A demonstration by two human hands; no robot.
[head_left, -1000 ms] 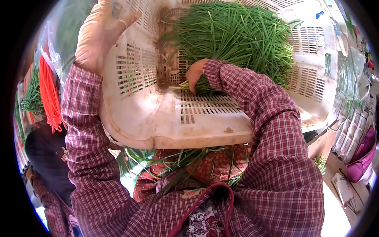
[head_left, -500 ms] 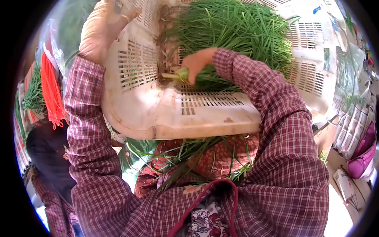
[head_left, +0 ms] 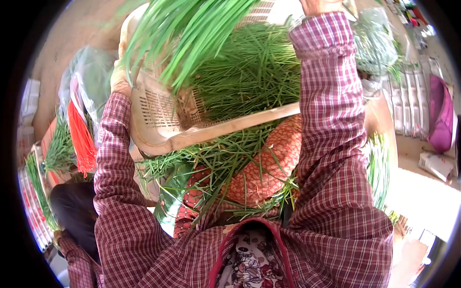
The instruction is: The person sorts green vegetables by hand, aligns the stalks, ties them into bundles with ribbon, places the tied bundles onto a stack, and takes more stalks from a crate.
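A white plastic crate (head_left: 153,108) stands tilted before me, with a thick pile of green garlic chives (head_left: 254,67) inside. My left hand (head_left: 121,80) grips its left rim, its fingers partly covered by leaves. Above the crate a loose bunch of garlic chives (head_left: 192,36) hangs in the air, its leaf tips pointing down and left, slightly blurred. Its upper end leaves the top of the view, toward my right hand (head_left: 322,6). That hand is at the top edge with its fingers cut off; it appears closed on the bunch.
Loose leaves (head_left: 206,153) lie below the crate on my lap, over a red patterned cloth (head_left: 264,168). Red ties (head_left: 79,139) hang at left beside a clear plastic bag (head_left: 91,77). Another person's dark-clothed leg (head_left: 74,201) is at lower left. More chives (head_left: 378,168) stand at right.
My right hand has lifted the bunch from inside the crate and moved up and right. The bunch now hangs above the crate. My left hand stays at the left rim, lower in view.
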